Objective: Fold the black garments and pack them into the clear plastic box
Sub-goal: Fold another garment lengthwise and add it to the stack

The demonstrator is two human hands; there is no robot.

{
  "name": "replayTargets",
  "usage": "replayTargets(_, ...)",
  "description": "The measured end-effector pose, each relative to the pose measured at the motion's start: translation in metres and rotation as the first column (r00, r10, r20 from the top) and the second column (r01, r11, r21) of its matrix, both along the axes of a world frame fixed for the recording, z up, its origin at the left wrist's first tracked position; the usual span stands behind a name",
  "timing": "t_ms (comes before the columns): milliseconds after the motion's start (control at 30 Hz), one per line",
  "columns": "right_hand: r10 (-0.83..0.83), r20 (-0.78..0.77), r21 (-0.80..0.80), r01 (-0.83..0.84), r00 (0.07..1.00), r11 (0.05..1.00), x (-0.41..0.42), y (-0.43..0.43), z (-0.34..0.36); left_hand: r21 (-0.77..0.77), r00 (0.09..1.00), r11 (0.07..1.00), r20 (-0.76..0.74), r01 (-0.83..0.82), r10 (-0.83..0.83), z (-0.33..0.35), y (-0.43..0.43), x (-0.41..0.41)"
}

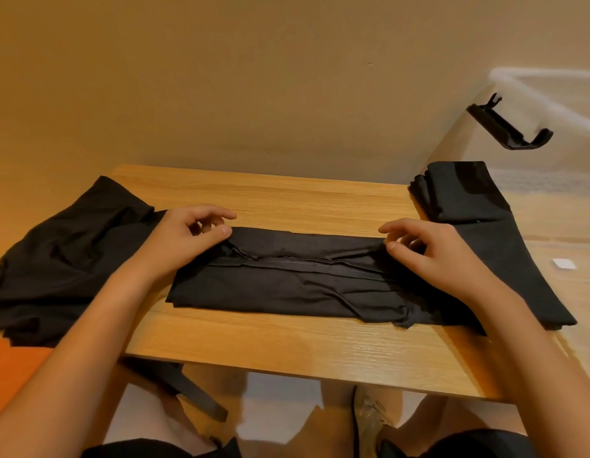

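Light wood table (287, 200) pushed against a plain beige wall (221, 77). An orange surface (12, 375) at lower left is cut off by the frame. The black garment (287, 285) lies flat mid-table as a long folded strip.

Your left hand (184, 239) is at its left end and your right hand (432, 249) at its right end. Both thumbs touch the far edge, index fingers reach out past it, and the other fingers are loosely curled. Can't tell if either hand actually pinches the cloth.

A loose pile of black garments (62, 259) hangs off the table's left side.

The clear plastic box (551, 94) stands at the right, touching the table and cropped by the frame. Its walls are hazy and its black latch (508, 127) is flipped out. The folded black garments (465, 193) there look to be inside it, but the count is unclear. A white tag (564, 263) is unreadable.

Under the table, a dark table leg (191, 391) and a blurred shoe (373, 414).
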State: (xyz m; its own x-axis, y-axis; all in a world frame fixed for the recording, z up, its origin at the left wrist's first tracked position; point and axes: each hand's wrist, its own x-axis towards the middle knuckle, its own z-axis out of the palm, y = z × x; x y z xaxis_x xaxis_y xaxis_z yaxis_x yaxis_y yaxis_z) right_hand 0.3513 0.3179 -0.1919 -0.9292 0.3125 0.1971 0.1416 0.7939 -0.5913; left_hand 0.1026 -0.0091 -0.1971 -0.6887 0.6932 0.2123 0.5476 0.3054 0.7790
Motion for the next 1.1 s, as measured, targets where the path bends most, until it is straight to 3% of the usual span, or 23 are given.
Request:
replayTargets(167, 0.094, 0.203, 0.066, -0.109, 0.975, 0.992, 0.001, 0.004, 0.001, -0.185, 0.997, 0.980, 0.011, 0.074, -0.074, -0.005, -0.004, 0.001)
replayTargets(300, 0.095, 0.239, 0.116, -0.125, 0.966, 0.985, 0.004, 0.004, 0.000, -0.304, 0.991, 0.949, -0.074, 0.086, -0.113, -0.009, -0.011, 0.006)
replayTargets(433, 0.083, 0.206, 0.039, -0.093, 0.975, 0.995, 0.001, 0.003, 0.006, -0.200, 0.995, 0.980, -0.096, 0.011, -0.031, 0.000, -0.008, 0.013)
replayTargets(567, 0.027, -0.026, -0.256, -0.032, 0.999, 0.966, -0.018, -0.024, 0.012, -0.026, 0.999, 1.000, -0.033, 0.009, -0.009, 0.012, 0.023, 0.037)
replayTargets(700, 0.055, 0.015, 0.057, -0.056, 0.998, 0.997, -0.046, -0.059, 0.002, -0.321, 0.959, 0.946, -0.250, 0.051, -0.136, 0.001, 0.066, 0.066)
replayTargets(833, 0.077, 0.314, 0.250, -0.161, 0.946, 0.955, -0.055, -0.082, -0.029, -0.630, 0.932, 0.774, -0.238, 0.067, -0.275, -0.025, 0.080, 0.077)
replayTargets(1100, 0.007, 0.393, 0.335, -0.150, 0.919, 0.930, -0.038, -0.067, -0.038, -0.608, 0.927, 0.794, -0.294, 0.007, -0.234, -0.037, 0.063, 0.077)
